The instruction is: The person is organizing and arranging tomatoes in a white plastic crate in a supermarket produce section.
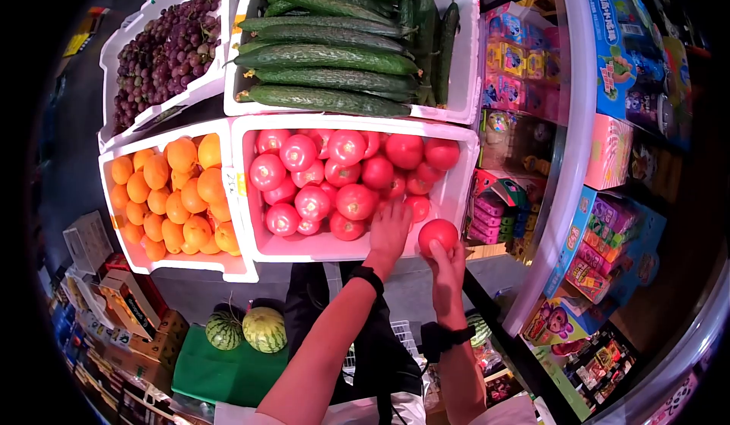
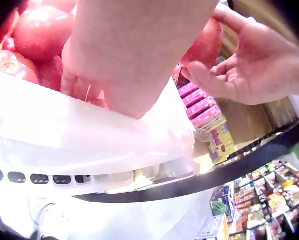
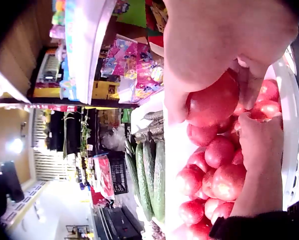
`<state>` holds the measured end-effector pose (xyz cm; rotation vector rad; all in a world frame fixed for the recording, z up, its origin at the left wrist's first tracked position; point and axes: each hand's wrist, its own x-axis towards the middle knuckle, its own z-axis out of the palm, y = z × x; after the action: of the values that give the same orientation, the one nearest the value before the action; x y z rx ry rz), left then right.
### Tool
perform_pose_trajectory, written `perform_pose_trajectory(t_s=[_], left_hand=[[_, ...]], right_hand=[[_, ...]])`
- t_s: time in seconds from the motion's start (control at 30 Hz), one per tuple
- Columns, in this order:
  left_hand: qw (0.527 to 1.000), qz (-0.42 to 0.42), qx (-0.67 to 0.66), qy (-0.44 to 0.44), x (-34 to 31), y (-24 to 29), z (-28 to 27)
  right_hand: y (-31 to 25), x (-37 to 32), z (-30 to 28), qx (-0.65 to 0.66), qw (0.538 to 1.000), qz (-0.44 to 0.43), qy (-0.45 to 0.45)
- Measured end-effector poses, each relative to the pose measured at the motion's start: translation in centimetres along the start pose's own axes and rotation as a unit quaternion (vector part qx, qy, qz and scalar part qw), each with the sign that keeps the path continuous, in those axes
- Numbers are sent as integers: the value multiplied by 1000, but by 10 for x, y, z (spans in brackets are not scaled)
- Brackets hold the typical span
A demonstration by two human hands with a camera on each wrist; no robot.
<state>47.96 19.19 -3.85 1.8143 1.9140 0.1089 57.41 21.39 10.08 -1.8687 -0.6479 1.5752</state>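
Many red tomatoes fill a white foam box. Over the box's front right edge, my right hand holds one tomato between thumb and fingers. The right wrist view has that hand round the held tomato; in the left wrist view the right hand is at the right, thumb and fingers round the fruit. To its left, my left hand reaches down into the box among the tomatoes, its fingertips hidden and their hold unclear.
Cucumbers lie in a box behind the tomatoes. Purple grapes and orange fruit are in boxes to the left. Packaged goods stand on the right, past a pale shelf edge. Two watermelons sit below.
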Motion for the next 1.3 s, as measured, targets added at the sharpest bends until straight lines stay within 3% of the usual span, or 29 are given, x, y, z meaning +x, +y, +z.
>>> perform_pose_trajectory(t_s=[0.07,0.4,0.47,0.53,0.6,0.67,0.73,0.77,0.8,0.9,0.93,1.0,1.2,1.3], left_hand=[[997,-9,-35,-66,5,-2,-1],[995,38,-77,-59,19,-20,-14],[983,10,-155,-101,19,-18,-20],[984,15,-155,-83,8,-20,-31],[970,4,-237,-59,-9,-19,-54],[954,-21,-298,-32,-32,-26,-81],[932,-45,-359,-5,-55,-34,-104],[913,-80,-399,-13,-65,-39,-113],[892,-116,-437,-21,-75,-43,-117],[869,-151,-467,-66,-101,-48,-120],[855,-163,-485,-84,-112,-49,-120],[856,-160,-483,-92,-130,-53,-114],[831,-196,-503,-134,-158,-63,-110],[838,-174,-499,-134,-161,-67,-111]], right_hand=[[-5,-6,-1,40,998,40,-9],[10,19,-9,21,999,47,16],[12,28,-13,-2,999,42,21],[20,40,-15,-8,999,38,28],[25,50,-15,-81,995,-44,35],[21,60,-8,-73,997,-33,16],[34,76,-7,-189,978,-82,-23],[42,86,-6,-373,916,-144,2],[40,88,1,-371,918,-142,4],[43,94,24,-499,842,-200,-44],[56,98,26,-497,844,-197,-43],[70,104,32,-540,797,-270,6],[71,105,32,-491,839,-235,1],[81,115,33,-512,821,-252,31]])
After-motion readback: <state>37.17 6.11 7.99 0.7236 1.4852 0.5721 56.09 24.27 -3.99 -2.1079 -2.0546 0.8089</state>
